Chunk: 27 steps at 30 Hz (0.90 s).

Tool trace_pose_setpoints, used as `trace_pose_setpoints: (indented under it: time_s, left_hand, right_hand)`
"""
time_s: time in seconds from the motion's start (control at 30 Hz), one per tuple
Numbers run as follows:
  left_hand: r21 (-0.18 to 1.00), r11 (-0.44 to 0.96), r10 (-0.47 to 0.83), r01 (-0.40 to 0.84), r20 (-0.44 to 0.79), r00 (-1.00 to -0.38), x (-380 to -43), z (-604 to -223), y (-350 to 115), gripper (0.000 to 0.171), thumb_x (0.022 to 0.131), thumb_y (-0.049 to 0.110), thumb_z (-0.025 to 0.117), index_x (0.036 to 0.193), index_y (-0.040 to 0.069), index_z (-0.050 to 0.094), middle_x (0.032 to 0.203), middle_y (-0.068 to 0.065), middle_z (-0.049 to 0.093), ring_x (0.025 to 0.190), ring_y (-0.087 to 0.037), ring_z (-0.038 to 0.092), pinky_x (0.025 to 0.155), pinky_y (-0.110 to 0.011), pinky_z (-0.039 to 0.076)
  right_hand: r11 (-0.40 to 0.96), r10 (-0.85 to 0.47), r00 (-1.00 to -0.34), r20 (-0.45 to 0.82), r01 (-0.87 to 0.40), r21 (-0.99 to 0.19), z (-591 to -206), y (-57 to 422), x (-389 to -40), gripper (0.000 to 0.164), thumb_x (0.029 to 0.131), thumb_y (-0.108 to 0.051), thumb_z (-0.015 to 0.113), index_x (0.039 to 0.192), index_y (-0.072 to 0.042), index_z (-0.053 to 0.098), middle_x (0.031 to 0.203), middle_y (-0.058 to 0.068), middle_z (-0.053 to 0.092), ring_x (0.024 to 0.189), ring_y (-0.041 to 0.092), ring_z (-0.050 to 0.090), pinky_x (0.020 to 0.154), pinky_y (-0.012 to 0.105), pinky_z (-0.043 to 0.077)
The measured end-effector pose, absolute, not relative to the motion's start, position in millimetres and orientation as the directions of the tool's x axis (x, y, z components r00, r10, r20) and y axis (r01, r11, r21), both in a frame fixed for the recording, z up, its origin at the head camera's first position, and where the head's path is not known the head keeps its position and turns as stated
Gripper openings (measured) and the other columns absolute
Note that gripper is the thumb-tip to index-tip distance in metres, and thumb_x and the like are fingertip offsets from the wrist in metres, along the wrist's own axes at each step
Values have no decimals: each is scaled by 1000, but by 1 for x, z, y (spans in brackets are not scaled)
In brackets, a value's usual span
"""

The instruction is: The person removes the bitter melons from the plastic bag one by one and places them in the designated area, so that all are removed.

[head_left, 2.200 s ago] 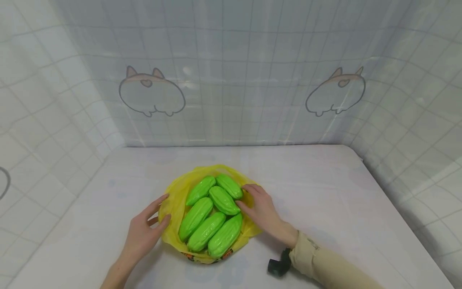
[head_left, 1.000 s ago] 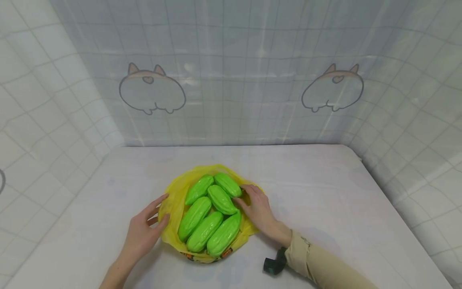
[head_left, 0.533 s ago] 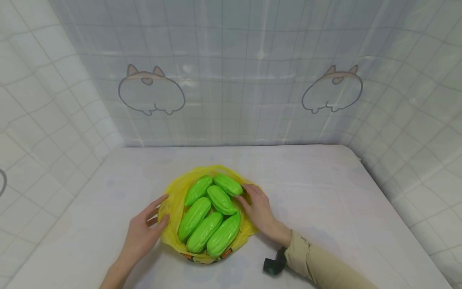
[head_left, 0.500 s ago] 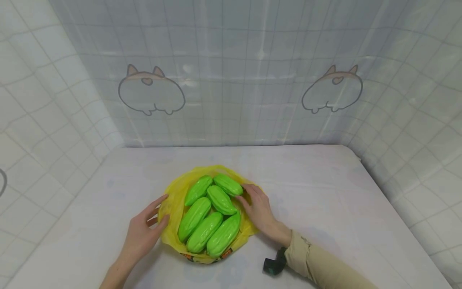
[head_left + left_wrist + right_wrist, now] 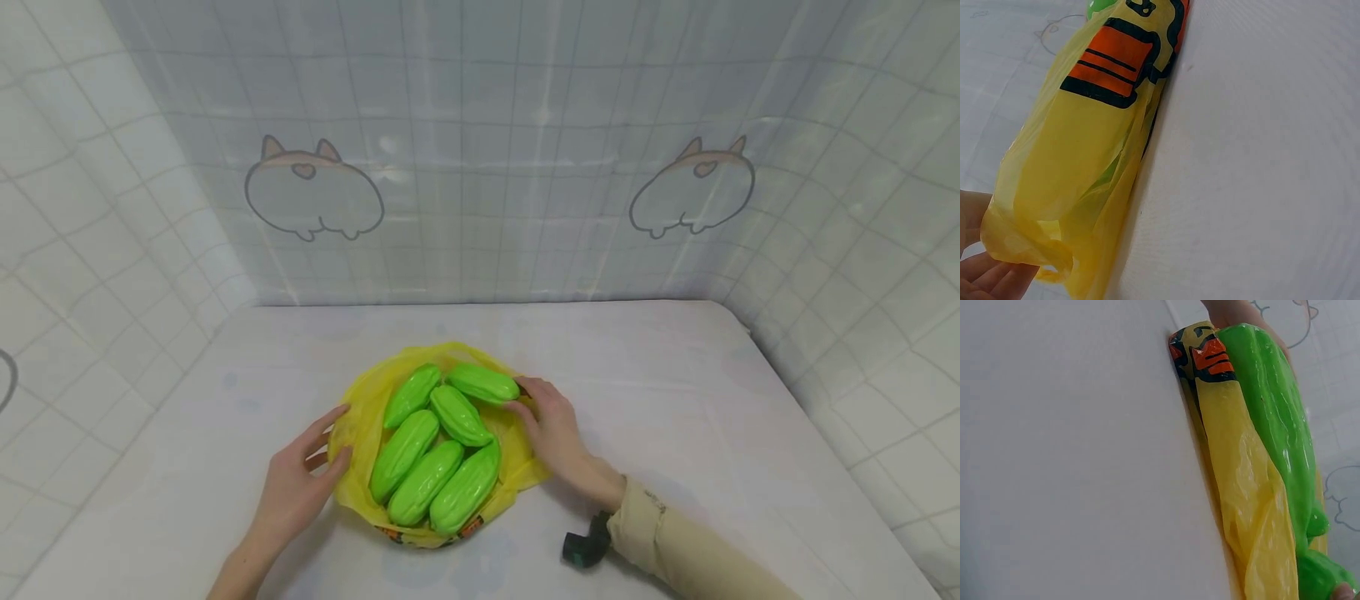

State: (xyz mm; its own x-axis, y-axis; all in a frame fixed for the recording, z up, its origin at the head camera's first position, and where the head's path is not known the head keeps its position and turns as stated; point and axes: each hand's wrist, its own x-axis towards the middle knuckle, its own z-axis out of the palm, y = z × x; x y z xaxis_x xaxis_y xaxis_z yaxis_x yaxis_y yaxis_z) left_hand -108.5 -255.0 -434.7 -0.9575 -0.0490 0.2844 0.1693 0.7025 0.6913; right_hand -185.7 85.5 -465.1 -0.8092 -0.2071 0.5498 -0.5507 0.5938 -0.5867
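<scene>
Six glossy green gourds (image 5: pixel 426 483) sit in an open yellow bag (image 5: pixel 362 412) on a table (image 5: pixel 637 375)
The nearer right hand (image 5: pixel 557 433) pinches one end of the far-right gourd (image 5: pixel 482 383), which lies to its left inside the bag, long axis nearly crosswise; the left hand (image 5: pixel 303 473) grips the bag's left rim; the pinched gourd looks plump and shiny.

We Saw Lime Green Against Yellow

In the head view we saw a yellow bag (image 5: pixel 360 421) towards six o'clock, its near edge printed orange and black. The six vegetables (image 5: pixel 426 483) in it were bright lime green. We noted that the tabletop (image 5: pixel 637 375) was white, faintly blotched bluish. At twelve o'clock the pale wall covering (image 5: pixel 498 183) was grey-gridded, with grey-outlined, tan-eared animal drawings (image 5: pixel 315 196) at ten and two. We found a beige sleeve (image 5: pixel 697 542) and a black device (image 5: pixel 587 547) towards five.
</scene>
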Motion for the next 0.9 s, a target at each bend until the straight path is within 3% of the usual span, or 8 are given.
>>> trace_pose_setpoints:
  time_s: [0.13,0.37,0.67,0.8,0.9]
  left_hand:
    - [686,706,-47,175,292,-955,-108,-435,-256,51,93,12,68,142,18,56,141,-16,58,112,-35,67,86,-40,61]
    - [690,704,-45,168,279,-959,-106,-436,-257,52,94,12,66,144,18,54,144,-18,56,115,-39,65,88,-47,60]
    - [687,702,-37,189,301,-953,-105,-439,-258,51,94,12,67,144,18,55,143,-17,57,113,-37,66,87,-46,60]
    - [685,698,-28,208,317,-948,-105,-441,-259,51,94,12,67,144,17,55,142,-17,57,112,-37,67,86,-43,61]
    - [679,703,-26,214,325,-945,-105,-442,-260,52,94,11,67,143,17,55,142,-17,58,111,-36,67,84,-30,62]
  right_hand:
    - [600,-211,-810,547,-549,-582,-465,93,-184,32,94,-16,69,123,-5,66,117,8,70,105,23,67,90,41,58]
    - [586,-204,-787,582,-574,-572,-463,101,-179,32,91,-13,71,122,-4,65,115,9,70,103,23,68,88,42,59]
    - [567,-184,-751,633,-608,-556,-463,120,-176,36,87,-7,73,123,-6,65,114,6,70,101,22,67,87,42,59]
    - [561,-181,-728,662,-629,-538,-465,130,-175,37,86,-5,74,123,-3,65,113,8,70,99,23,68,85,43,59]
    - [564,-176,-726,665,-628,-536,-466,136,-174,39,85,-4,74,122,-3,65,112,9,71,97,23,68,85,44,59]
